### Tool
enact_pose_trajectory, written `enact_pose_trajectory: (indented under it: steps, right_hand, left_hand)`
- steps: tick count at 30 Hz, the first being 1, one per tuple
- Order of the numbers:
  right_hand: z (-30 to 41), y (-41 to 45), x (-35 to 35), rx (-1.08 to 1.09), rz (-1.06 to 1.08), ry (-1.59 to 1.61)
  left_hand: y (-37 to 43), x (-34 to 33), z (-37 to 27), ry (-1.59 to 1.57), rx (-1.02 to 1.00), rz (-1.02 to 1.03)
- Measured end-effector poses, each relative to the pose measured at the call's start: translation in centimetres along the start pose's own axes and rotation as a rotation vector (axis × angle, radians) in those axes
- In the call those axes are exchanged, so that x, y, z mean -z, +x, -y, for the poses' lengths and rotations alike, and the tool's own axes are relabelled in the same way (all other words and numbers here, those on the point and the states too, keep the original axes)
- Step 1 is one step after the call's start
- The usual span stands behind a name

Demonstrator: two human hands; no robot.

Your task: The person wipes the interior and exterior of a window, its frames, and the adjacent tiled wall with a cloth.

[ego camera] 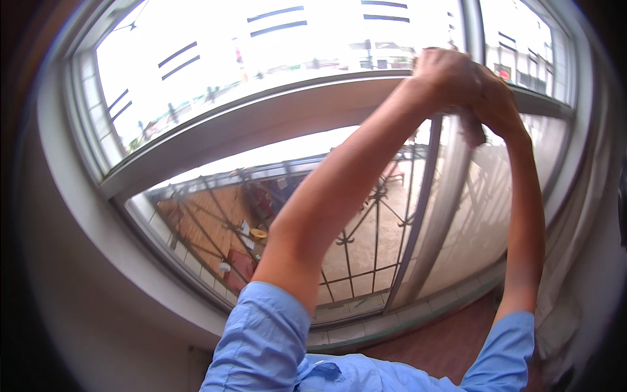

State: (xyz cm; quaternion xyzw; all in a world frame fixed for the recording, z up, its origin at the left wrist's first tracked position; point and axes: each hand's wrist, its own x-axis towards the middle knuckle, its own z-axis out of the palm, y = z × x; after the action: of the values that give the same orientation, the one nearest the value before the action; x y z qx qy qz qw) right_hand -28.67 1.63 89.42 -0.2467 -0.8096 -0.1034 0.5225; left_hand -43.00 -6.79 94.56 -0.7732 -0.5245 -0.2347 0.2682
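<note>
My left hand [446, 74] is raised to the horizontal rail [294, 105] of a large metal-framed window, its fingers curled and mostly turned away from me. My right hand [497, 105] overlaps it beside the upright window post [473, 29]. A brown piece, apparently a bunched cloth [472, 131], hangs down from under the right hand. Motion blur and the hands themselves hide most of it. Whether the left fingers also grip it cannot be made out.
Below the rail, a glass pane shows a dark metal grille [376, 192] and a paved yard outside. Frosted-looking glass [494, 196] fills the lower right. A pale curtain [578, 235] hangs at the right wall. The tiled sill [387, 324] runs above a reddish floor [431, 338].
</note>
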Motion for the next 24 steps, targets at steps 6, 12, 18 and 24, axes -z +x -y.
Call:
enact_pose_trajectory:
  steps: [6,12,18,24]
  right_hand:
    - [1.7,0.2,-3.1,0.145,-0.116,-0.150]
    - [3.4,1.3,-3.6,-0.045,0.032,0.267]
    - [10.9,1.8,-4.7,0.031,0.042,0.155]
    - [19.9,2.1,-9.2,0.198,-0.020,-0.222]
  left_hand:
    - [-1.3,0.8,3.1,-0.065,0.046,0.045]
    - [-2.7,2.1,4.7,-0.130,0.033,0.015]
    - [-8.0,4.9,8.5,-0.231,0.011,0.006]
    - [-17.0,10.8,13.2,-0.156,-0.006,-0.089]
